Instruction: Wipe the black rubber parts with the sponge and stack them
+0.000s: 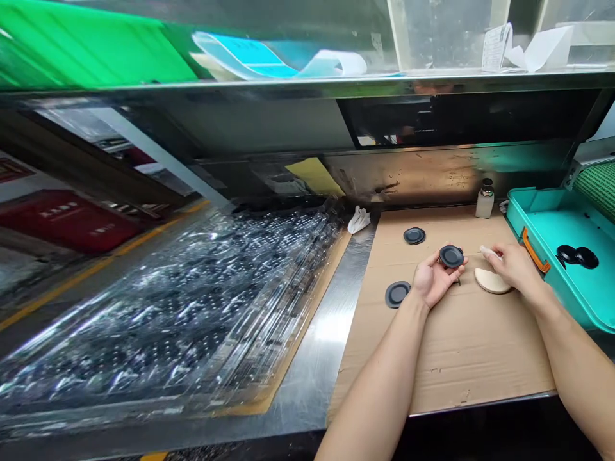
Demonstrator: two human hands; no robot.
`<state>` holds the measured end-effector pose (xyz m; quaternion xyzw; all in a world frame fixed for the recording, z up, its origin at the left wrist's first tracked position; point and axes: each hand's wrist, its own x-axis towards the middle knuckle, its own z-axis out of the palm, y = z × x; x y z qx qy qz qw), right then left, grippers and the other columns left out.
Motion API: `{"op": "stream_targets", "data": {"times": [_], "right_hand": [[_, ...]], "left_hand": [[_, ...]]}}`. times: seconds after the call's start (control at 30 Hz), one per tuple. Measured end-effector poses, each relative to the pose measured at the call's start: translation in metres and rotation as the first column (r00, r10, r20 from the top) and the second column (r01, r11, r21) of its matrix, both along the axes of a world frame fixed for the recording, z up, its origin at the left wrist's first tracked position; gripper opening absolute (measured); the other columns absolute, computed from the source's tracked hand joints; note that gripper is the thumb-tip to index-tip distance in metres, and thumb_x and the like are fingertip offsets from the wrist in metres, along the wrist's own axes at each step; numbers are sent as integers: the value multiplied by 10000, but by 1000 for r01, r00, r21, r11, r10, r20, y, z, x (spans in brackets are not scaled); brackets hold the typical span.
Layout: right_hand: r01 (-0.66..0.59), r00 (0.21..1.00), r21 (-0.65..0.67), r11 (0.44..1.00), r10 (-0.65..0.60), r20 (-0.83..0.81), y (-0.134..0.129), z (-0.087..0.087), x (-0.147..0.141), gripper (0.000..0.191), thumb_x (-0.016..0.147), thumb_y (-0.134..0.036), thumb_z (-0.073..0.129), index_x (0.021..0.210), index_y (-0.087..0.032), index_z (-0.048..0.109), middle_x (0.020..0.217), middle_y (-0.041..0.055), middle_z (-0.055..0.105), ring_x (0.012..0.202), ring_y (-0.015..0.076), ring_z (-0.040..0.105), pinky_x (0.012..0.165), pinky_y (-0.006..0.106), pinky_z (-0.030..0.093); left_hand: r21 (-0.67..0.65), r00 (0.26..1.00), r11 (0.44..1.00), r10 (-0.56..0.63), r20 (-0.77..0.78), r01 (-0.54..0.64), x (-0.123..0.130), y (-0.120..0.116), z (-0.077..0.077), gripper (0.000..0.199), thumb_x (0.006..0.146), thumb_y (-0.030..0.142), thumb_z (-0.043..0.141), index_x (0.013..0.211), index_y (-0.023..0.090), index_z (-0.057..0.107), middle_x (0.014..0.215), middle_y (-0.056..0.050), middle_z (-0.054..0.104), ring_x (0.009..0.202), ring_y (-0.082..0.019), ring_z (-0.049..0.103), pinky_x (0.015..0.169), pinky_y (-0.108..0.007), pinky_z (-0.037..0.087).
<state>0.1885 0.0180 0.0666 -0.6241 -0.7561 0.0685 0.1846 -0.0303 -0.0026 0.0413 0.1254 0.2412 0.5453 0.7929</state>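
My left hand [435, 280], palm up, holds a round black disc-shaped part [451, 257] above the cardboard sheet [461, 358]. To its right, my right hand [514, 266] pinches a small piece of white cloth or tissue [487, 251]. Under the right hand lies a round beige pad [491, 282], partly covered by it. Two more black round parts rest on the cardboard: one near the back [414, 235], and a flatter one [397, 294] beside my left wrist.
A small bottle with a black cap [485, 200] stands at the back. At right, a teal bin [552, 256] with an orange handle holds black round parts [576, 256]. Clear plastic trays [182, 307] cover the left side. Crumpled white tissue [358, 219] lies between. A shelf [307, 86] crosses above.
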Motion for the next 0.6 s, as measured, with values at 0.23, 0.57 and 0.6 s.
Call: {"op": "stream_targets", "data": {"times": [0.23, 0.57, 0.6], "right_hand": [[-248, 900, 270, 930, 325, -290, -21, -10, -44, 268, 1003, -410, 550, 1118, -218, 697, 1026, 73, 728, 915, 209, 662, 798, 283, 467], [-383, 900, 166, 909, 408, -154, -38, -20, -73, 171, 988, -254, 549, 1031, -222, 712, 1076, 63, 681, 926, 188, 649, 813, 267, 477], [-353, 918, 164, 921, 375, -130, -38, -18, -74, 177, 994, -252, 534, 1033, -215, 703, 1082, 68, 680, 926, 193, 646, 800, 270, 471]], "left_hand": [[35, 996, 999, 6, 94, -9, 13, -2, -2, 301, 852, 145, 457, 1035, 116, 695, 1022, -134, 723, 940, -238, 697, 903, -424, 569], [40, 999, 998, 43, -2, -43, 25, -6, -2, 352, 1038, 337, 408, 1065, 143, 701, 1160, -132, 735, 1160, -279, 677, 1085, -475, 488], [38, 999, 998, 45, -4, -45, 26, -6, -2, 363, 1041, 335, 401, 1053, 135, 704, 1155, -134, 738, 1174, -274, 673, 1100, -458, 480]]}}
